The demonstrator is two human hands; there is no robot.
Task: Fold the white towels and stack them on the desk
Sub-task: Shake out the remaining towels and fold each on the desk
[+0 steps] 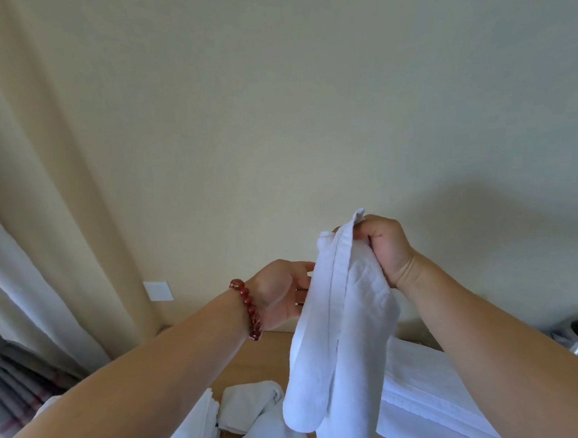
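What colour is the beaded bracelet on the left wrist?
Dark red bracelet, seen in the head view.

White towel (pixel 340 320), red beaded bracelet (pixel 248 308)

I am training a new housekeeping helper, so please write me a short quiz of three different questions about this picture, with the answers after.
1. True or false: the right hand pinches the top edge of the hanging white terry towel.
2. Which wrist wears the dark red beaded bracelet? A. left B. right C. neither
3. Fill in: the rumpled white towels lie on the light brown wooden ____.

Key
1. True; the left hand only touches the towel's side with straight fingers.
2. A
3. desk
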